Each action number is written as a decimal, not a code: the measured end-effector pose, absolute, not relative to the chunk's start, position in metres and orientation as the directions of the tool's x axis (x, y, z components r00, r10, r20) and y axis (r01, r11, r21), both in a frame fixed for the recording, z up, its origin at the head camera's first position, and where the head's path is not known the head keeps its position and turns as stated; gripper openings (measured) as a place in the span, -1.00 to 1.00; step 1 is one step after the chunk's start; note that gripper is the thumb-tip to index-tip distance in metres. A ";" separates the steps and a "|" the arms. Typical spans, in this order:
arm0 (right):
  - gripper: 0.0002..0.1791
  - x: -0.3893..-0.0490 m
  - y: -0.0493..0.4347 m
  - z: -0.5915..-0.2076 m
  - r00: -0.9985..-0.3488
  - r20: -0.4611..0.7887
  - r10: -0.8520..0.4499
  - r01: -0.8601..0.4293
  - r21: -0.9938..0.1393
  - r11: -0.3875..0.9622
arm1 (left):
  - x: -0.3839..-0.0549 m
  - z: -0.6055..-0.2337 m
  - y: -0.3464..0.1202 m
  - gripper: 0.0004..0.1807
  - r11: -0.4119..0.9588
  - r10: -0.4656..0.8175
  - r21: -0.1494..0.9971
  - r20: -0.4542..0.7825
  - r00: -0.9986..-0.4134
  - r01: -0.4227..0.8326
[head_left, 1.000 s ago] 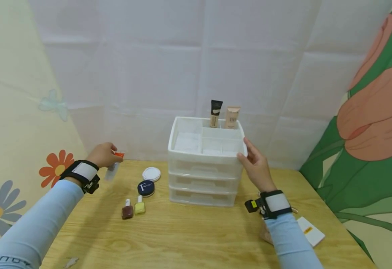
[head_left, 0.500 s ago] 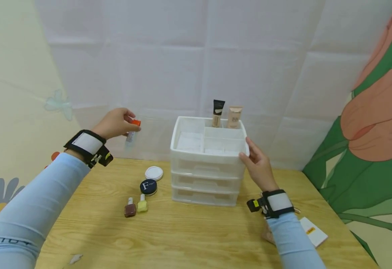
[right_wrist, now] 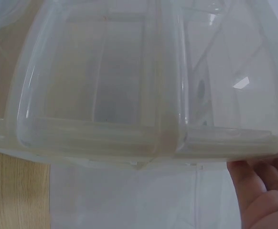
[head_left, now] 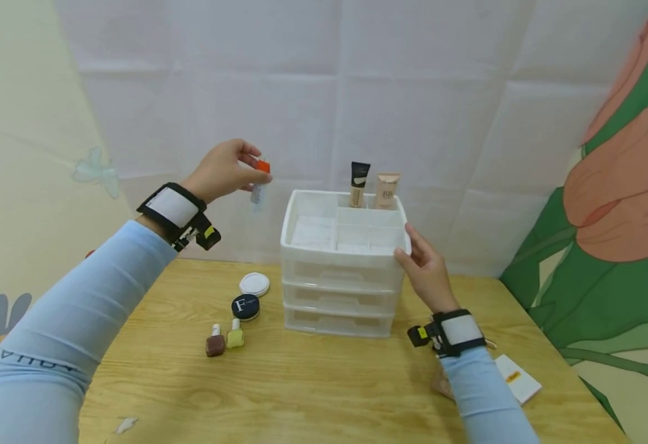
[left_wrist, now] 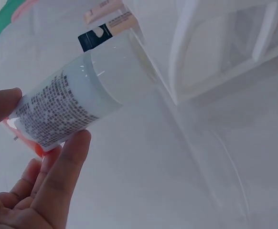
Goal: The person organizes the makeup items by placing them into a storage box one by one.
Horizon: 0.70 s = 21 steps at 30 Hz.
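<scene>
My left hand (head_left: 226,169) pinches a small clear bottle (left_wrist: 67,105) with an orange end and a printed label, raised in front of the white backdrop, left of the drawer organizer (head_left: 339,262). In the left wrist view the thumb and fingers sit around its labelled, orange end; the clear end points toward the organizer. My right hand (head_left: 428,271) grips the organizer's top right front corner, thumb at the front and fingers along the side. Two tubes, one black-capped (head_left: 359,176) and one beige (head_left: 387,190), stand in the organizer's back right compartments.
Left of the organizer lie a white round compact (head_left: 254,284), a dark compact (head_left: 245,307) marked F, and brown (head_left: 215,345) and yellow (head_left: 235,338) nail polish bottles. A white box (head_left: 517,379) lies by the right forearm. Low-walled sections divide the organizer's top.
My left hand has lifted the clear bottle from low over the table's back left, moving it up and right toward the organizer. The right hand keeps its grip on the corner.
</scene>
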State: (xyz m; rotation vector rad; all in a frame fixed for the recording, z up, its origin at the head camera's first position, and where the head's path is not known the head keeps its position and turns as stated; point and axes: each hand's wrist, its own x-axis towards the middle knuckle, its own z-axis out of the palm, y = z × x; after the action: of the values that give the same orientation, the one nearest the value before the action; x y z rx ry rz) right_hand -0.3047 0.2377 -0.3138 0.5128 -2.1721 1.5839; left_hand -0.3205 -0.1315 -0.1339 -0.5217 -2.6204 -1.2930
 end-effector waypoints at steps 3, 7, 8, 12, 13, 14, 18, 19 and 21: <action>-0.29 -0.304 0.237 -0.314 -0.858 0.510 -0.055 -0.503 -0.815 0.289 | -0.324 -0.131 -0.118 -0.44 0.522 0.236 0.751 0.329 -0.914 0.405; -0.31 -0.303 0.236 -0.313 -0.860 0.507 -0.054 -0.502 -0.825 0.260 | -0.329 -0.127 -0.097 -0.44 0.476 0.257 0.770 0.341 -0.905 0.425; -0.31 -0.303 0.235 -0.313 -0.859 0.509 -0.054 -0.505 -0.825 0.254 | -0.331 -0.127 -0.091 -0.44 0.472 0.263 0.770 0.342 -0.902 0.430; -0.31 -0.303 0.234 -0.314 -0.854 0.517 -0.055 -0.514 -0.823 0.241 | -0.337 -0.127 -0.072 -0.43 0.438 0.296 0.778 0.348 -0.889 0.450; -0.31 -0.303 0.233 -0.314 -0.853 0.519 -0.059 -0.516 -0.821 0.242 | -0.339 -0.128 -0.067 -0.42 0.431 0.304 0.778 0.352 -0.885 0.457; -0.31 -0.303 0.233 -0.315 -0.852 0.520 -0.062 -0.518 -0.820 0.244 | -0.340 -0.129 -0.062 -0.43 0.421 0.312 0.779 0.357 -0.881 0.465; -0.30 -0.302 0.232 -0.317 -0.853 0.519 -0.060 -0.517 -0.822 0.239 | -0.347 -0.131 -0.044 -0.43 0.370 0.340 0.791 0.372 -0.864 0.487; -0.30 -0.301 0.232 -0.317 -0.853 0.518 -0.060 -0.516 -0.822 0.240 | -0.349 -0.132 -0.039 -0.42 0.359 0.346 0.796 0.371 -0.862 0.487; -0.31 -0.301 0.231 -0.317 -0.856 0.515 -0.053 -0.512 -0.827 0.234 | -0.352 -0.133 -0.031 -0.42 0.344 0.357 0.804 0.366 -0.860 0.485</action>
State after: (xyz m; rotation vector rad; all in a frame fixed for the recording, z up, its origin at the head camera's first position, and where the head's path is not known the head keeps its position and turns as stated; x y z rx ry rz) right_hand -0.3011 0.2308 -0.3167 0.5199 -2.1341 1.6559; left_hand -0.3523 -0.0306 -0.1330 -0.7778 -2.4701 -1.5455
